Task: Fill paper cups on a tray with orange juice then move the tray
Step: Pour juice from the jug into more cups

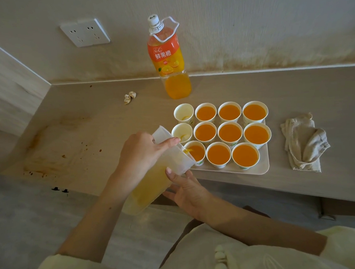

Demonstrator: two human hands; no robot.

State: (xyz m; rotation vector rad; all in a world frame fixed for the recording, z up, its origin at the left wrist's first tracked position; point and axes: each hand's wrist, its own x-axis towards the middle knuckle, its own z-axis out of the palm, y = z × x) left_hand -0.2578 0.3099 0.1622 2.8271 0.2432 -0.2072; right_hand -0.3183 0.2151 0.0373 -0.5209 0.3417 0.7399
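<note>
A beige tray on the counter carries several paper cups in three rows. Most hold orange juice, such as the near right cup. Two cups at the left, one at the back and one in the middle row, look nearly empty. My left hand grips a clear plastic pitcher of juice, tilted so its spout pours into the near left cup. My right hand supports the pitcher from below, thumb against its side.
An orange juice bottle with a white cap stands behind the tray near the wall. A crumpled cloth lies right of the tray. A small crumpled scrap sits at the left. The counter's left part is stained.
</note>
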